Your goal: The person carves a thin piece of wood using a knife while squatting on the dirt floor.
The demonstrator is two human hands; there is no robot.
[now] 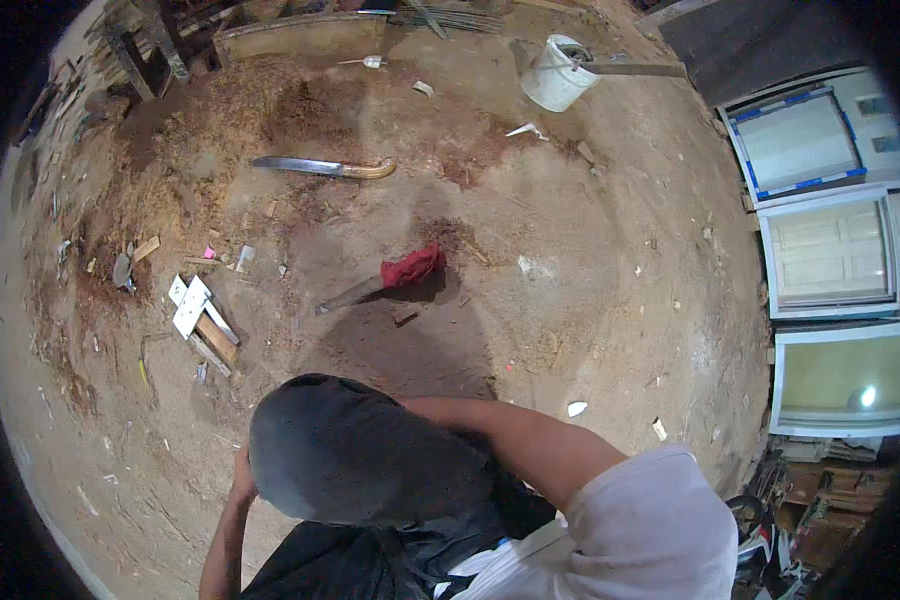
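My left hand [242, 478] rests against the outer side of my raised, dark-clothed knee [360, 450], which hides its fingers. My right forearm [515, 435] reaches across behind the same knee, and the hand at its end is out of sight. Beyond the knee, on the dirt floor, lies a tool with a flat grey blade and a red cloth-wrapped handle [413, 265]. Farther off is a large knife [320, 168] with a long metal blade and a curved wooden handle. Neither hand touches these tools.
White and brown wood offcuts [200, 318] lie in a small pile at the left. A white bucket [555, 80] stands at the far right, near a plank. Several framed panels [832, 250] line the right side. Scraps litter the dirt floor [610, 270].
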